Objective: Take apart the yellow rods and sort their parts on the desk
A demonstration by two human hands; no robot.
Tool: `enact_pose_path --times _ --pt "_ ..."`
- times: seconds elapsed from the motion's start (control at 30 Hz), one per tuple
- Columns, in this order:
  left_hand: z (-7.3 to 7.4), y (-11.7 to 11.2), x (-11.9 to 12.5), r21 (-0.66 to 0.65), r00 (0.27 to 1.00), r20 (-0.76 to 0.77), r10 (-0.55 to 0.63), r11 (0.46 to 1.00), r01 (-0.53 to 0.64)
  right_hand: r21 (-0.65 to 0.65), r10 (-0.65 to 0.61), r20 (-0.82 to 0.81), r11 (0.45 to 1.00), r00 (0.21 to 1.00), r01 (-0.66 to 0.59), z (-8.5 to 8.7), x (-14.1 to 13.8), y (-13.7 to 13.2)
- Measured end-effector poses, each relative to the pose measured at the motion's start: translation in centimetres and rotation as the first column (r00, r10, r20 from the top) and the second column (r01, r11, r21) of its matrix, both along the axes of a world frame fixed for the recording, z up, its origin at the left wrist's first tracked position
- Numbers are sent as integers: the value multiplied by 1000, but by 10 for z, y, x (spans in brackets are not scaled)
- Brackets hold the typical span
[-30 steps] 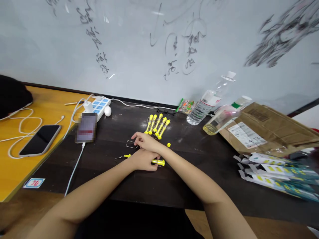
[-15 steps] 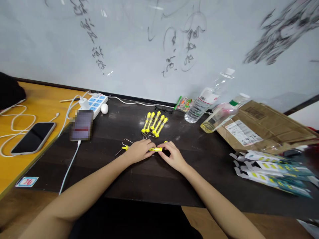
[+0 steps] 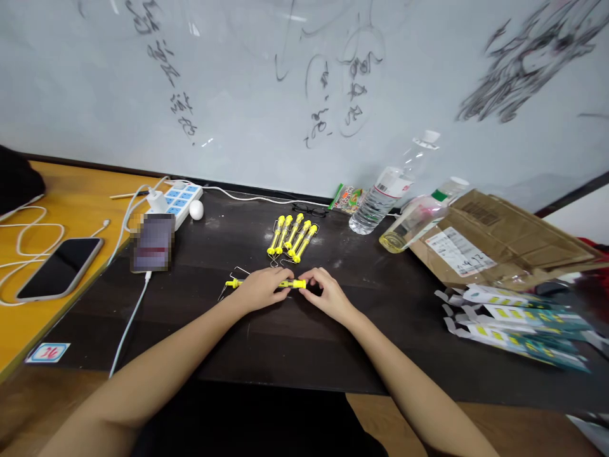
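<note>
Uncrossed since a second ago, the left hand [image 3: 261, 289] wraps its fingers round a slim yellow-and-clear plastic tube [image 3: 299, 284] mid-view, and the right hand [image 3: 328, 293] pinches its 3 o'clock end (where work apparently centres).

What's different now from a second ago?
The right hand, earlier crossed over the left hand, has moved right to the end of the yellow tube. That tube, still in the left hand, has shifted towards the five tubes. The loose yellow cap is out of sight. The five tubes and water bottle stayed put.
</note>
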State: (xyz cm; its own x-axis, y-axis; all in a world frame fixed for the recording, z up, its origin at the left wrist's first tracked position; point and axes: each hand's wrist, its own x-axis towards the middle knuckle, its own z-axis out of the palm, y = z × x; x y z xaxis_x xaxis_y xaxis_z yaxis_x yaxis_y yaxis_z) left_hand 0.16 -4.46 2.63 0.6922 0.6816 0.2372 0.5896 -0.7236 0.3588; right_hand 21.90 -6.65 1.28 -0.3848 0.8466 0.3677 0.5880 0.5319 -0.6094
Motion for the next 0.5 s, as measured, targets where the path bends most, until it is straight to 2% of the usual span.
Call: enact_pose_path --times 0.3,0.5 --pt "2 2 -2 28 1000 -21 -6 1000 7 34 -20 -12 999 1000 20 3 6 2" --pt "3 2 -2 22 1000 -15 -8 1000 9 15 -108 -105 994 988 111 9 9 4"
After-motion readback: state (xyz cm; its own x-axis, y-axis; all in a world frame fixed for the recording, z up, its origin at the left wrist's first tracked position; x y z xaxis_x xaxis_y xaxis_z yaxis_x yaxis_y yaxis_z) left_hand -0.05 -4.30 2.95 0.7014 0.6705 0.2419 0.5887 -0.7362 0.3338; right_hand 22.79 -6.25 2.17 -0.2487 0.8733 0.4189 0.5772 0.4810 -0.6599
